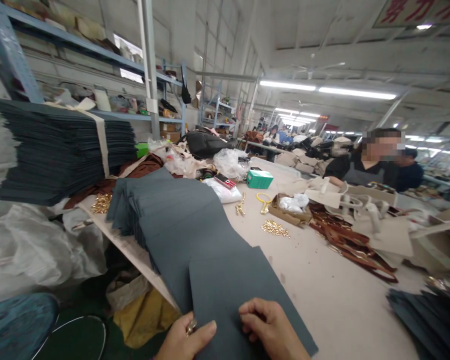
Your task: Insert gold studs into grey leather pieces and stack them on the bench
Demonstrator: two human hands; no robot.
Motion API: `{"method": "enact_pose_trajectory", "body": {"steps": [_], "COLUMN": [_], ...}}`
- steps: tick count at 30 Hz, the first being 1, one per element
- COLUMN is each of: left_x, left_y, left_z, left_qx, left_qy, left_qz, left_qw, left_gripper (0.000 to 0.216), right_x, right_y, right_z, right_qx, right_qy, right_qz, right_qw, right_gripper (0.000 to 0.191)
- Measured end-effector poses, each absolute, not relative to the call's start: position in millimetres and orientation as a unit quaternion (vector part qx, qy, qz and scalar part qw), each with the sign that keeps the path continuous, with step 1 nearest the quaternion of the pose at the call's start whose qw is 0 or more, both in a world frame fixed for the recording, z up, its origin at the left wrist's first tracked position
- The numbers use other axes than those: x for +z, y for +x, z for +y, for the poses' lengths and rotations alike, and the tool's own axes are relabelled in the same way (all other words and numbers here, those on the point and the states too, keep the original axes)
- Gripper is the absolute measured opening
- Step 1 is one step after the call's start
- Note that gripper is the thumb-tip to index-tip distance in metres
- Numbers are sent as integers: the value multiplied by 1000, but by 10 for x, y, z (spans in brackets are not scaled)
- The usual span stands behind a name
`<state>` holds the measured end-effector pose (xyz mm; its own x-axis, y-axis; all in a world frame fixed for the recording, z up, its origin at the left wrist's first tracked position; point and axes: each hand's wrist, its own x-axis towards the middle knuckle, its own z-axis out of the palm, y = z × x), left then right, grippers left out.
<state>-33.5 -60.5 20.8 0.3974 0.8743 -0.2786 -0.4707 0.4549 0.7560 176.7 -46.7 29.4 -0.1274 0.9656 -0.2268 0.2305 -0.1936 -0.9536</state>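
A long overlapping row of dark grey sheets (180,220) runs along the left side of the pale table (322,290). At the bottom of the view, my left hand (185,340) pinches the near edge of the closest grey sheet (228,285), thumb on top; a ring shows on one finger. My right hand (272,330) rests curled on the same sheet with its fingers folded down onto it. Both hands touch the sheet's near end.
A strapped stack of grey sheets (60,145) sits at the left. Gold metal fittings (274,228), a green box (259,178), brown straps (345,240) and beige bag parts (360,200) lie further along. Another person (371,165) works across the table. More grey sheets (431,315) lie at right.
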Motion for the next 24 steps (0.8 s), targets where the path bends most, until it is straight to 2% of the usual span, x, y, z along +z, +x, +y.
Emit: {"method": "enact_pose_trajectory", "body": {"steps": [8,17,21,24], "left_x": [524,630,710,747], "left_y": [-288,-296,-274,-252], "left_z": [-507,-470,-484,-463], "left_qx": [362,344,345,329], "left_qy": [244,222,268,358], "left_qz": [504,495,471,473], "left_qw": [745,767,766,735], "left_gripper": [35,40,44,39], "right_x": [322,405,383,401], "right_y": [1599,1545,1518,1526], "right_z": [-264,-210,-222,-251], "right_qx": [610,621,617,608], "right_qy": [-550,-569,-569,-574], "right_qz": [-472,-464,-448,-435], "right_qw": [320,274,307,335], "right_gripper": [24,27,25,26]}}
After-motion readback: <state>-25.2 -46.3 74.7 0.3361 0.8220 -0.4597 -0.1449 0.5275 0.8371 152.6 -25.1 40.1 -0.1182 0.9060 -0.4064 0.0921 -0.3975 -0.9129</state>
